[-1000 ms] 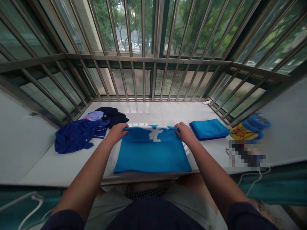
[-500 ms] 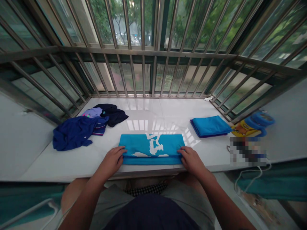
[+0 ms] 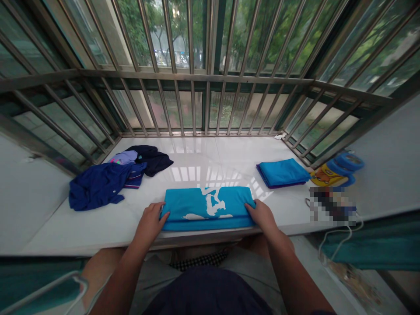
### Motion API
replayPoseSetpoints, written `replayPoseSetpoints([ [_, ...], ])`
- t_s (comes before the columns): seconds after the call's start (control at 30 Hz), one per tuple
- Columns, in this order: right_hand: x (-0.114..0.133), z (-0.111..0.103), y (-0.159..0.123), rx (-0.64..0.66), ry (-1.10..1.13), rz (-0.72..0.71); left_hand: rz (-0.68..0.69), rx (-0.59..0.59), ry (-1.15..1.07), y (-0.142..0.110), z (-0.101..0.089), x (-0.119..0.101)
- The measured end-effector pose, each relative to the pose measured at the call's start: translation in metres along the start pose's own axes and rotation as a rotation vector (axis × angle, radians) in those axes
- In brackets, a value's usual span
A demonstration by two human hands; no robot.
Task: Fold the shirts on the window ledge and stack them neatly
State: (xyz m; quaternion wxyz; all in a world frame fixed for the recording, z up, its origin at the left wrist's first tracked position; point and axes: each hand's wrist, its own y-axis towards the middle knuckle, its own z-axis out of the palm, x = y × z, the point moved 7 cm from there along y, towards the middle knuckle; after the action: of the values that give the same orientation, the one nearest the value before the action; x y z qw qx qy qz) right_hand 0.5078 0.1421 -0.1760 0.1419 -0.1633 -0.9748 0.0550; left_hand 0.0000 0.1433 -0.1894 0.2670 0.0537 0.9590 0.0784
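A bright blue shirt with a white print (image 3: 207, 207) lies folded in half on the white sill (image 3: 203, 162), close to its front edge. My left hand (image 3: 150, 221) grips the shirt's left end, thumb on top of the cloth. My right hand (image 3: 262, 215) holds the right end the same way, fingers closed on the folded edge.
A heap of dark blue and purple clothes (image 3: 111, 177) lies at the left of the sill. A folded blue garment (image 3: 282, 172) sits at the right. Blue rings and a yellow packet (image 3: 337, 169) lie at the far right. Metal window bars (image 3: 203, 100) enclose the back and sides.
Both hands brought the shirt's far edge toward me, folding it in half. Since then they have stayed at the two ends near the front edge.
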Motion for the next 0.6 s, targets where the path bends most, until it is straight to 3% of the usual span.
replayPoseSetpoints([
  [0.17,-0.046,-0.029,0.017,-0.123,0.101,0.089,0.023,0.087,-0.266,-0.019,0.01,-0.031],
  [0.23,-0.046,-0.051,0.014,-0.204,0.134,0.124,-0.035,0.115,-0.349,-0.024,0.015,-0.039],
  [0.3,-0.025,-0.074,0.003,-0.3,0.15,0.105,-0.12,0.121,-0.426,-0.026,0.02,-0.042],
  [0.4,0.053,-0.088,-0.023,-0.361,0.163,-0.089,-0.251,0.137,-0.588,-0.027,0.027,-0.04],
  [0.47,0.126,-0.076,-0.046,-0.343,0.168,-0.328,-0.328,0.151,-0.706,-0.025,0.033,-0.039],
  [0.53,0.197,-0.047,-0.073,-0.278,0.13,-0.535,-0.38,0.156,-0.799,-0.02,0.038,-0.039],
  [0.6,0.251,-0.003,-0.097,-0.126,0.043,-0.649,-0.391,0.168,-0.839,-0.015,0.04,-0.041],
])
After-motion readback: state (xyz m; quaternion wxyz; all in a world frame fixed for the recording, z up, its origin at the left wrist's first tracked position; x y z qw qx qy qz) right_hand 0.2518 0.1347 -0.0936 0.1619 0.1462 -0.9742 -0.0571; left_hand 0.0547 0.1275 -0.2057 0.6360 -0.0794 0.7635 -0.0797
